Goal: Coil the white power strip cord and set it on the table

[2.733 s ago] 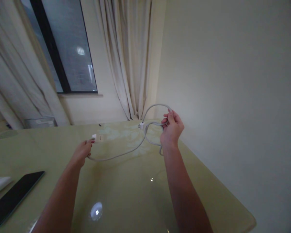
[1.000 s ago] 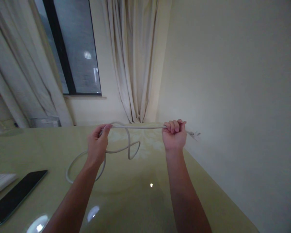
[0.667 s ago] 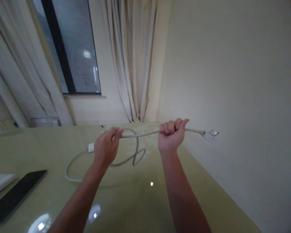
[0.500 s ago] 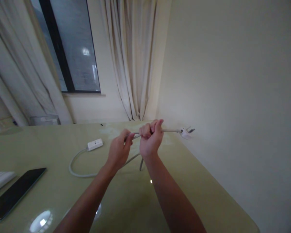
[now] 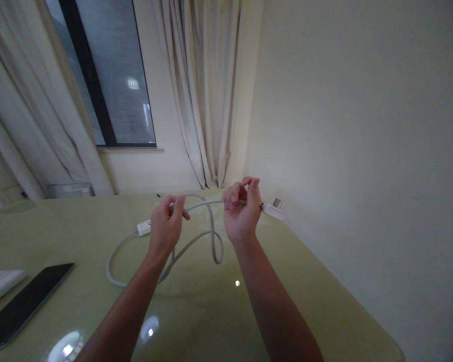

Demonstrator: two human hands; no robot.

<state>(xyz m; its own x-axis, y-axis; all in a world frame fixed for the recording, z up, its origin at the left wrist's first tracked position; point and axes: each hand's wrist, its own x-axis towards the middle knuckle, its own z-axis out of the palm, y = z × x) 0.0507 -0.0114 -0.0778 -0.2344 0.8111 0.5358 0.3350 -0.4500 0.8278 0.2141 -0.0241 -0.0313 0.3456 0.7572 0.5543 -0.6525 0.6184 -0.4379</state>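
A pale grey power cord (image 5: 202, 203) runs between my two hands above the table. My left hand (image 5: 167, 221) pinches it between thumb and fingers. Curled around the cord near its plug end is my right hand (image 5: 242, 211), with the thumb raised. The white plug (image 5: 274, 210) sticks out to the right of that hand, its metal prongs tilted up. Below the hands the slack cord forms a loop. At the other end, a small white socket block (image 5: 144, 228) lies on the table, partly covered by my left hand.
On the glossy greenish table (image 5: 287, 291) lie a black flat tablet-like object (image 5: 28, 304) and a white object (image 5: 2, 285) at the left. A wall (image 5: 362, 151) borders the table on the right. Curtains (image 5: 207, 100) and a window (image 5: 113, 75) stand behind.
My hands have moved apart, the left one going left along the cord. The plug has come closer to my right hand and turned. A loop of slack now hangs between and below the hands.
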